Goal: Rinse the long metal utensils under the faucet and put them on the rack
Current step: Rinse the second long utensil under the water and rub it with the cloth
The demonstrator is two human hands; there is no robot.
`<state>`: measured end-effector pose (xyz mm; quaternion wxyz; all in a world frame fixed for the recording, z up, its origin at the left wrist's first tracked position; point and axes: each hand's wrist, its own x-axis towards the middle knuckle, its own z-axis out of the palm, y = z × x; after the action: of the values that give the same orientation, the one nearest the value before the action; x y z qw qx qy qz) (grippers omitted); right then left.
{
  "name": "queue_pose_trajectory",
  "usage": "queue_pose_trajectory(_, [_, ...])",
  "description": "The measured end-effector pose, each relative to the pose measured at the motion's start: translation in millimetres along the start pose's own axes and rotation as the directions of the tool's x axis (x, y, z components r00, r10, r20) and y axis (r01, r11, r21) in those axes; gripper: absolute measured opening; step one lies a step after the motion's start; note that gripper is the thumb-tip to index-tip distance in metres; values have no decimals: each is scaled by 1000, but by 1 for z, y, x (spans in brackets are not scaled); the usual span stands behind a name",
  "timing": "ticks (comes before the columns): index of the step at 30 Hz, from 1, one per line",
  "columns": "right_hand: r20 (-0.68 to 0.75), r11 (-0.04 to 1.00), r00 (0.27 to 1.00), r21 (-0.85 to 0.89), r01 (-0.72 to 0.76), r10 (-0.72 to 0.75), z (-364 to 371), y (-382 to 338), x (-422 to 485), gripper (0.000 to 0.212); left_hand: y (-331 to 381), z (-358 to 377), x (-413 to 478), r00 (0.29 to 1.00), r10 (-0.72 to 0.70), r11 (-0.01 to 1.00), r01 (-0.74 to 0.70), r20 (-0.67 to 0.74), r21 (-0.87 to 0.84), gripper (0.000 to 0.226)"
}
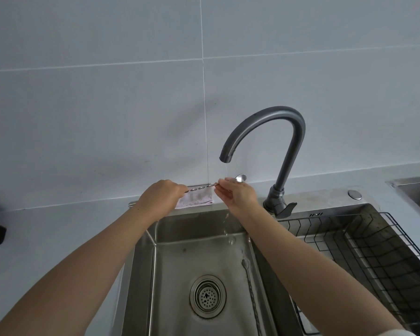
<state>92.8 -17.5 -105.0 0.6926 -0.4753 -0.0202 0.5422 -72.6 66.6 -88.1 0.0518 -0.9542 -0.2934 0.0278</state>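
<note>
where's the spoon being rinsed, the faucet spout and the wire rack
spoon being rinsed (241, 178), head view, on its bowl
faucet spout (225, 158), head view, on the outlet end
wire rack (378, 251), head view, on its wire floor

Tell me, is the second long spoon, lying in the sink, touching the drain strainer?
Apart. The head view shows the spoon lying along the sink's right wall, with bare steel floor between it and the drain strainer.
</note>
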Motion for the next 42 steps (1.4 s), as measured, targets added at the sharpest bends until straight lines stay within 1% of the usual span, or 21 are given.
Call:
queue_pose_trajectory(3, [-39, 1000, 999, 20, -9, 10, 1, 1, -1, 14, -1, 0, -1, 1000, -22, 1000, 22, -10, -2, 26])
queue_pose_trajectory(6, [-43, 1000, 999, -17, -6, 5, 5, 7, 0, 28, -3, 2, -1, 999, -41, 999, 41, -20, -23, 27])
queue_pose_trajectory(8, [-33, 999, 999, -45, -20, 19, 8, 8, -1, 32, -2, 2, -1, 999, -53, 998, 53, 1, -17, 29])
queue_pose_trajectory(9, [-26, 997, 999, -68, -26, 25, 8, 8, -2, 29, -1, 1, -2, 998, -60, 998, 60, 15, -11, 30])
queue_pose_trajectory(12, [2, 993, 1000, -114, -20, 20, 8, 6, -5, 10, -3, 4, -3, 997, -67, 997, 68, 30, -25, 28])
queue_pose_trajectory(15, [-26, 996, 1000, -93, 11, -13, 5, 5, -3, 19, -7, 10, -4, 997, -77, 995, 77, 13, -55, 20])
queue_pose_trajectory(18, [-41, 992, 999, -125, 28, -33, 9, 6, -4, 4, -8, 11, -5, 997, -81, 994, 81, -2, -76, 16])
queue_pose_trajectory(20, [-77, 993, 997, -118, 7, -16, 10, 9, -3, 22, -10, 11, -6, 997, -79, 994, 78, -11, -71, 14])
queue_pose_trajectory(22, [-92, 995, 996, -103, -11, 1, 12, 9, -4, 26, -12, 12, -7, 997, -74, 995, 73, -19, -61, 14])
queue_pose_trajectory(23, [-82, 994, 997, -108, -19, 10, 13, 9, -4, 24, -12, 11, -8, 997, -78, 996, 77, -16, -51, 14])
queue_pose_trajectory(26, [-45, 990, 999, -139, -29, 23, 12, 8, -3, 9, -11, 11, -9, 996, -90, 995, 89, -11, -54, 11])
queue_pose_trajectory(28, [-21, 986, 1000, -164, -23, 20, 9, 7, -3, 17, -10, 11, -9, 995, -98, 993, 95, -26, -73, 15])
queue_pose_trajectory(30, [-13, 983, 1000, -181, -26, 24, 8, 5, -5, 23, -10, 13, -9, 993, -103, 990, 97, -60, -100, 16])
queue_pose_trajectory(31, [-16, 984, 1000, -175, -28, 26, 8, 4, -5, 23, -9, 13, -9, 991, -102, 990, 93, -83, -109, 17])
queue_pose_trajectory(34, [-41, 992, 999, -125, -18, 13, 10, 1, -3, 15, -8, 14, -9, 984, -78, 991, 58, -163, -120, 30])
queue_pose_trajectory(35, [-45, 995, 999, -101, -11, 7, 11, 1, -2, 16, -7, 11, -9, 981, -61, 993, 41, -182, -109, 34])
queue_pose_trajectory(37, [-45, 999, 999, -35, -3, 2, 12, 3, -3, 22, -4, 2, -12, 991, -41, 995, 30, -126, -92, 43])
queue_pose_trajectory(38, [-41, 1000, 999, -8, -3, 3, 13, 5, -4, 22, -3, -2, -11, 992, -40, 997, 32, -121, -64, 46])
queue_pose_trajectory(39, [-36, 1000, 999, 5, 1, -1, 13, 6, -5, 21, -4, -3, -8, 988, -41, 999, 36, -148, -36, 49])
queue_pose_trajectory(42, [-22, 998, 999, -41, 46, -47, 15, 8, -5, 16, -3, -1, -4, 977, -20, 1000, 23, -214, 9, 67])
